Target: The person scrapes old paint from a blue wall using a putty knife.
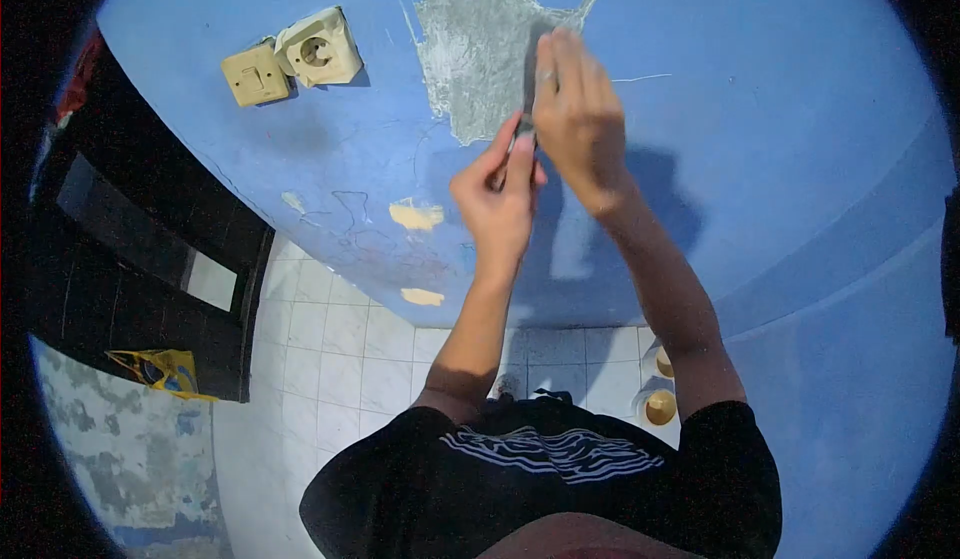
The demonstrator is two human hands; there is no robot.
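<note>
On the blue wall (760, 89) in front of me is a rough grey patch of bare plaster (475, 49) with ragged edges. My left hand (495, 204) is closed in a pinch at the patch's lower right edge, around a slim dark tool (527, 124) mostly covered by the fingers; its exact kind I cannot tell. Right beside it, my right hand (582, 109) is slightly blurred, fingers stretched upward and close together over the patch's right edge. A dark narrow strip, tool or shadow, runs along its left side.
A cream light switch (256, 76) and a power socket (318, 51) partly wrapped in tape sit upper left. Small pale patches (416, 216) mark the wall below. Two tubs (659, 408) stand on the white tiled floor (330, 349) by my right arm. A dark cabinet-like structure (150, 249) is at left.
</note>
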